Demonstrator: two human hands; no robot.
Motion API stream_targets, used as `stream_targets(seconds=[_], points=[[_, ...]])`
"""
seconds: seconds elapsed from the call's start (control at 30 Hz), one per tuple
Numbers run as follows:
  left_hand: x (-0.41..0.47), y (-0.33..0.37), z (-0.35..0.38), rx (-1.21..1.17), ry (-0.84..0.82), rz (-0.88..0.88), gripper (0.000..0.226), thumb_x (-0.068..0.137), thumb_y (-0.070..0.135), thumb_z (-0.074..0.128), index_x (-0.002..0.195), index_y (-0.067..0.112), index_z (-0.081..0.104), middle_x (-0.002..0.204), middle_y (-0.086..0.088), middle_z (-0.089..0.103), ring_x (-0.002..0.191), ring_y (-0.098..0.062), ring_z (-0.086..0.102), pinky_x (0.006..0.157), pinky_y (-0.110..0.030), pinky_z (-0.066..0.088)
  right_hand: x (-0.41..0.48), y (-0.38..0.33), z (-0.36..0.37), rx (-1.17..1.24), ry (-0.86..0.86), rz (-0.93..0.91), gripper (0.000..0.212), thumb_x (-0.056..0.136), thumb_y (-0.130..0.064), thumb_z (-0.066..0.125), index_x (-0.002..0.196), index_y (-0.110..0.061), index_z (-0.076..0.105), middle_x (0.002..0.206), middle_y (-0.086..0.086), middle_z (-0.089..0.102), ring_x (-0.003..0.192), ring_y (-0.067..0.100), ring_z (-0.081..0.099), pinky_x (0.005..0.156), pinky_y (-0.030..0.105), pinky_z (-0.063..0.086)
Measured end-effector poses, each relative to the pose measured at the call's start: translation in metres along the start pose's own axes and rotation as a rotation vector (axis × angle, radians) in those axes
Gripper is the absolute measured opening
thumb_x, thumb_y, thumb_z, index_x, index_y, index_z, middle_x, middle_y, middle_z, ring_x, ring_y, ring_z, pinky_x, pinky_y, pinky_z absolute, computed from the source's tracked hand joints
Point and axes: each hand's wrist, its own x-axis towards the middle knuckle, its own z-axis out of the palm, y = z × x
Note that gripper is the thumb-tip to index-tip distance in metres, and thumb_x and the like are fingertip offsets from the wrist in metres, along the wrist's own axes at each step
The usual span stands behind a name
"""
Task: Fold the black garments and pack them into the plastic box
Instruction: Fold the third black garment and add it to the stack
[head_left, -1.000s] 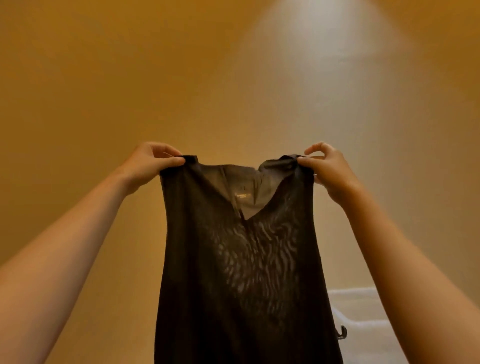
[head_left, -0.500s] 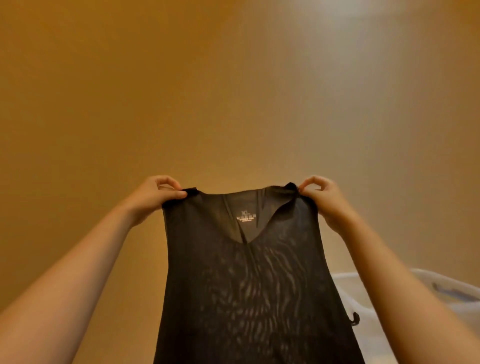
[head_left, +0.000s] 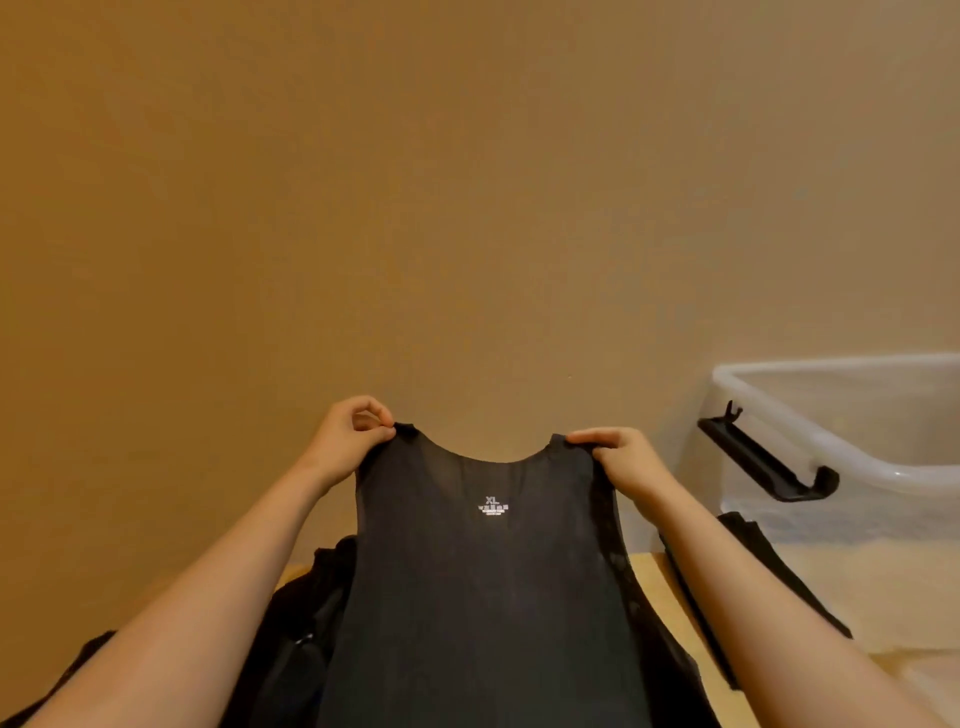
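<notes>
The left hand (head_left: 347, 442) and right hand (head_left: 619, 457) are each pinching a shoulder strap of the black XL tank top (head_left: 488, 597), holding it spread between them at 6 o'clock. The clear plastic box (head_left: 914, 470) is sitting at 3 o'clock, and more black garments (head_left: 304, 623) are lying at 7 o'clock.

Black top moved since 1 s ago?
Yes, downward. The black top had its straps well above the plastic box rim; now they sit below rim level.
</notes>
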Motion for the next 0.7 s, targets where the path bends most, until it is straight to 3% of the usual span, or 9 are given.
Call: stream_targets(seconds=[0.23, 0.37, 0.5, 0.6, 0.7], points=[[0.039, -0.050, 0.032, 0.098, -0.009, -0.019, 0.012, 0.088, 0.003, 0.066, 0.079, 0.011, 0.062, 0.090, -0.022, 0.068, 0.082, -0.023, 0.062, 0.076, -0.034, 0.047, 0.045, 0.037, 0.013, -0.130, 0.072, -0.005, 0.046, 0.098, 0.005, 0.032, 0.108, -0.015, 0.072, 0.125, 0.006, 0.061, 0.103, 0.018, 0.054, 0.077, 0.025, 0.044], [0.040, -0.075, 0.048, 0.199, -0.078, -0.034, 0.018, 0.087, 0.001, 0.064, 0.076, 0.014, 0.062, 0.089, -0.020, 0.067, 0.082, -0.023, 0.060, 0.084, -0.038, 0.048, 0.053, 0.060, 0.029, -0.267, 0.063, -0.001, 0.047, 0.097, 0.006, 0.031, 0.110, -0.018, 0.070, 0.127, 0.006, 0.061, 0.083, 0.013, 0.057, 0.061, 0.023, 0.046], [0.038, -0.093, 0.063, 0.252, -0.171, -0.074, 0.020, 0.090, 0.001, 0.062, 0.080, 0.019, 0.061, 0.089, -0.008, 0.064, 0.089, -0.024, 0.061, 0.086, -0.035, 0.047, 0.054, 0.077, 0.042, -0.450, -0.096, 0.052, 0.050, 0.095, 0.006, 0.031, 0.116, -0.020, 0.068, 0.129, 0.007, 0.060, 0.075, 0.016, 0.058, 0.054, 0.023, 0.045], [0.029, -0.094, 0.070, 0.280, -0.305, -0.094, 0.015, 0.093, 0.003, 0.060, 0.106, 0.008, 0.062, 0.104, -0.008, 0.062, 0.101, -0.021, 0.058, 0.093, -0.028, 0.045, 0.046, 0.076, 0.043, -0.540, -0.246, 0.080, 0.048, 0.096, 0.003, 0.034, 0.129, -0.021, 0.059, 0.141, 0.008, 0.051, 0.092, 0.024, 0.064, 0.071, 0.034, 0.055], [0.016, -0.086, 0.069, 0.295, -0.307, -0.053, 0.021, 0.093, 0.006, 0.061, 0.114, 0.008, 0.060, 0.111, -0.007, 0.061, 0.107, -0.020, 0.057, 0.093, -0.026, 0.042, 0.032, 0.066, 0.040, -0.589, -0.270, 0.026, 0.042, 0.100, -0.005, 0.041, 0.134, -0.025, 0.054, 0.149, 0.009, 0.041, 0.118, 0.036, 0.057, 0.095, 0.046, 0.050]])
